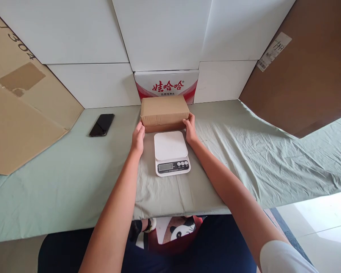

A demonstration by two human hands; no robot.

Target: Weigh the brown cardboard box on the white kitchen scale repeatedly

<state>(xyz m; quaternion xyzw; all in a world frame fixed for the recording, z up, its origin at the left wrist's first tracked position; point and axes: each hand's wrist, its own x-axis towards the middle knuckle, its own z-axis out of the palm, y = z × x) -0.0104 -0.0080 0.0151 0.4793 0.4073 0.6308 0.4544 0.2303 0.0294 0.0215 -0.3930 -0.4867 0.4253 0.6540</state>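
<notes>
While both hands [138, 137] [190, 129] clasp a closed cardboard box [165, 108], its contents are hidden.

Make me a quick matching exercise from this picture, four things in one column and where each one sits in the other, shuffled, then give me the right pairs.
Things:
1. Phone
2. Small box
3. Scale
4. Carton with red lettering

Places:
A. On the near side of the small box
B. Partly hidden behind the small box
C. Lying on the cloth, farthest left of the four
D. Between the left hand and the right hand

Pairs: 1-C, 2-D, 3-A, 4-B
</notes>
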